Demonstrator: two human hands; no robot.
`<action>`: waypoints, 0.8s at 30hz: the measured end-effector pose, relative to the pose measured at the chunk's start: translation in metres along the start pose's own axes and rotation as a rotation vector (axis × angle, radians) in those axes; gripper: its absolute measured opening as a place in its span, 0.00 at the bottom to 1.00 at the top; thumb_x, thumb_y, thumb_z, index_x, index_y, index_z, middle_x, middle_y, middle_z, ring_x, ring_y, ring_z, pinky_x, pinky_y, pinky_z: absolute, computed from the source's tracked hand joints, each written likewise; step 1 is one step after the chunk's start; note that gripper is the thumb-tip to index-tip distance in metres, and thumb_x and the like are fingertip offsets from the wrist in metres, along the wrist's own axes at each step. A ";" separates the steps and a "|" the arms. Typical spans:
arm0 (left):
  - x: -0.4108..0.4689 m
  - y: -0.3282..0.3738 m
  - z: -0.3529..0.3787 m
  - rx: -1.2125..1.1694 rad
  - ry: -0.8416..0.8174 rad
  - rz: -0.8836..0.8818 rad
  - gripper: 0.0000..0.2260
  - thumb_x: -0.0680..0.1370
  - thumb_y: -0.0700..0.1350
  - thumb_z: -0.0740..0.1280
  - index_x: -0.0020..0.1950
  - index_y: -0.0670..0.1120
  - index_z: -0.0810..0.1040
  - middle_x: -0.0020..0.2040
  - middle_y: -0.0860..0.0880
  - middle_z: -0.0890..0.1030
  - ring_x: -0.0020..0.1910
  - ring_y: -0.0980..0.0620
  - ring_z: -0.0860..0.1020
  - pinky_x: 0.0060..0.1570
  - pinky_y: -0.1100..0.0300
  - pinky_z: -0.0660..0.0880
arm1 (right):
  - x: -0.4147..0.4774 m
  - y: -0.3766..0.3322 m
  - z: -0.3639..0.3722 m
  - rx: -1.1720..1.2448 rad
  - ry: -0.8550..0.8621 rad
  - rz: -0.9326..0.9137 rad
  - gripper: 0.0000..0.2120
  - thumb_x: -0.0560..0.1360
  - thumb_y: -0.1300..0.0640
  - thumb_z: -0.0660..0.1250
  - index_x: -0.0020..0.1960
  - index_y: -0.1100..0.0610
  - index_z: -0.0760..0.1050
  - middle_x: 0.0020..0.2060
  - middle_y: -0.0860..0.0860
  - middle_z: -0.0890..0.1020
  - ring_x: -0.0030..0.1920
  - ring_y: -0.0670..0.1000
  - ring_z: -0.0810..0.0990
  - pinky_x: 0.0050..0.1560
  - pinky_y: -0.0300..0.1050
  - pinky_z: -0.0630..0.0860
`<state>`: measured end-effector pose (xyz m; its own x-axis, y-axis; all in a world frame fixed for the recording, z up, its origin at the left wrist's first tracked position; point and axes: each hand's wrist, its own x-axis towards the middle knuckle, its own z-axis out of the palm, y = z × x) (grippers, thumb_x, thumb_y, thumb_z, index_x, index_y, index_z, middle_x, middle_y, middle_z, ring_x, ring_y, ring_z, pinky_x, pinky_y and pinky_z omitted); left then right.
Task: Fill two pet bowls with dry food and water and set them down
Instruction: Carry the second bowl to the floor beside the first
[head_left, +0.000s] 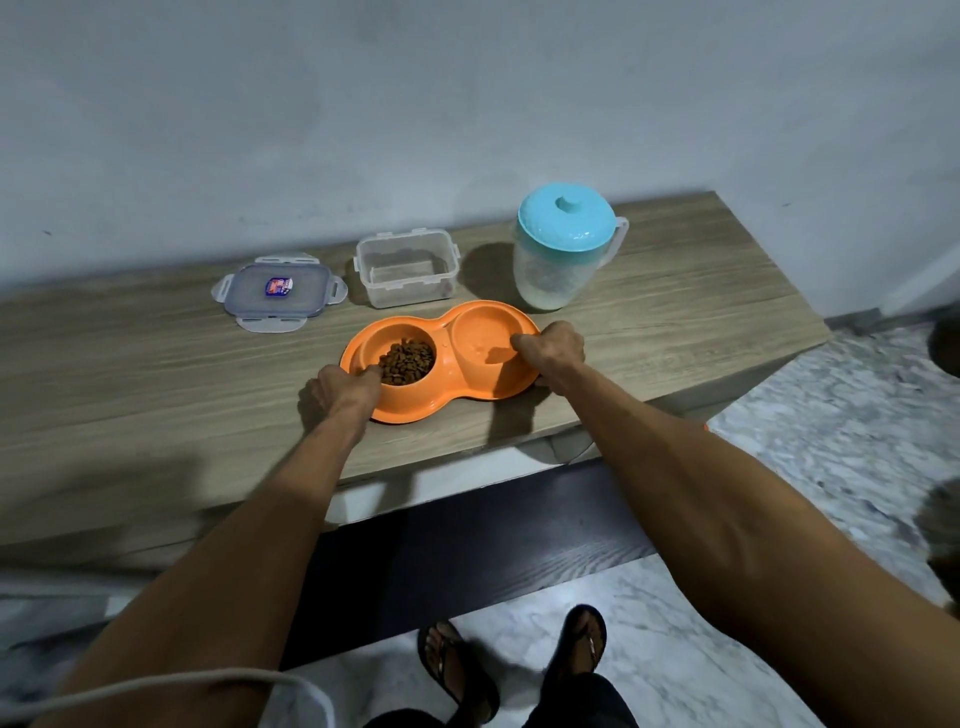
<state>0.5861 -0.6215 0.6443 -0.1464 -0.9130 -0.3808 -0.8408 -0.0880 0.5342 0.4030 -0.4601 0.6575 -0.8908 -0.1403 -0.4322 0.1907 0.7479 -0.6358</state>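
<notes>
Now both hands grip the double bowl (441, 358) on the table (156, 364): the left hand (340, 389) closed on its kibble end, the right hand (553, 351) on its water end. Filling looks done, so the setting-down step is in hand. Lifting calls for a level carry, since water would slop.

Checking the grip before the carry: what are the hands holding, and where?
Both hold the orange double bowl: left hand at its kibble-side rim, right hand at its water-side rim.

Wooden counter (156, 374), grey wall (363, 104), marble floor (857, 415), black sandals (582, 644).
</notes>
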 end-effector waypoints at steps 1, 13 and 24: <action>-0.001 -0.003 0.001 0.000 -0.010 -0.007 0.24 0.70 0.60 0.70 0.53 0.40 0.82 0.51 0.40 0.83 0.51 0.38 0.80 0.52 0.46 0.78 | -0.002 0.004 0.000 -0.002 0.005 0.010 0.25 0.66 0.46 0.74 0.56 0.60 0.79 0.54 0.59 0.81 0.52 0.61 0.81 0.49 0.57 0.83; -0.059 0.023 0.035 -0.104 -0.077 0.042 0.25 0.71 0.59 0.71 0.58 0.41 0.79 0.58 0.41 0.79 0.55 0.38 0.79 0.51 0.49 0.76 | -0.013 0.053 -0.073 0.045 0.060 0.005 0.20 0.67 0.46 0.73 0.50 0.60 0.78 0.48 0.57 0.82 0.46 0.60 0.82 0.48 0.56 0.83; -0.194 0.086 0.122 -0.159 -0.131 0.186 0.23 0.71 0.56 0.72 0.56 0.38 0.80 0.58 0.38 0.79 0.55 0.38 0.79 0.57 0.45 0.78 | -0.008 0.155 -0.233 0.154 0.150 0.007 0.20 0.65 0.48 0.73 0.49 0.62 0.80 0.46 0.57 0.83 0.43 0.60 0.83 0.40 0.55 0.84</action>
<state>0.4784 -0.4034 0.6718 -0.3652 -0.8609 -0.3542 -0.7026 0.0052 0.7116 0.3433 -0.1917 0.7118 -0.9385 -0.0291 -0.3442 0.2474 0.6388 -0.7285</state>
